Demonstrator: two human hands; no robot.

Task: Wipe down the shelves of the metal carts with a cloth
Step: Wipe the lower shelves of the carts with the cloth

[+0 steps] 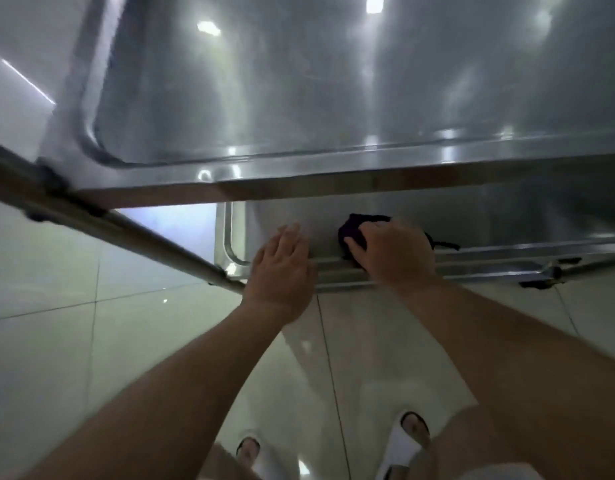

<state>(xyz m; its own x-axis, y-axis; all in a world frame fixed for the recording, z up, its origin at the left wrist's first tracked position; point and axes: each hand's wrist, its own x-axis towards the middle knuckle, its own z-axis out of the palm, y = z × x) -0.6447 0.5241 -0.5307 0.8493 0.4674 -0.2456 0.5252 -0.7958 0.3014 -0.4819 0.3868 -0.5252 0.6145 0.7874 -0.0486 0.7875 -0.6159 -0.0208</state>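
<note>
I look down on a stainless steel cart. Its top shelf fills the upper view, and a lower shelf shows beneath its front edge. My right hand lies over a dark cloth on the lower shelf near its front rim, fingers curved over the cloth. My left hand rests flat on the lower shelf's front rim, just left of the cloth, fingers straight.
The cart's metal frame tube runs diagonally across the left. Pale glossy floor tiles surround the cart. My feet in white slippers stand close to the cart's front.
</note>
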